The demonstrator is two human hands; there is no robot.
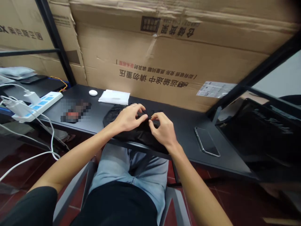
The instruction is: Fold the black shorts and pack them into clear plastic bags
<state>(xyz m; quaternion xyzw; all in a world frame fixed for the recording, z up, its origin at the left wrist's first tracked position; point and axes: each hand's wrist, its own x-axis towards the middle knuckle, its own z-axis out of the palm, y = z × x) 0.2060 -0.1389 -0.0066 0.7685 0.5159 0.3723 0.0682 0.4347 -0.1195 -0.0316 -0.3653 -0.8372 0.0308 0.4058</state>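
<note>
Black shirt [115, 207] sits nearest, short of the hands. Cardboard [164, 47] stands beyond them; black fabric bundle [141, 135] lies beneath. Left hand [130, 116] and right hand [164, 128] appear to pinch its fabric, fingertips nearly meeting. Advisable: light, even tension between both pinches. Inverted cardboard print reads "仓储货架" and "请勿重压".

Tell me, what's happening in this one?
The left hand and right hand are close together over a bunched black cloth, fingertips nearly meeting; whether they pinch it is hard to tell. The cloth lies at the near edge of the black table. A phone lies to its right, and a white packet lies behind it.
</note>
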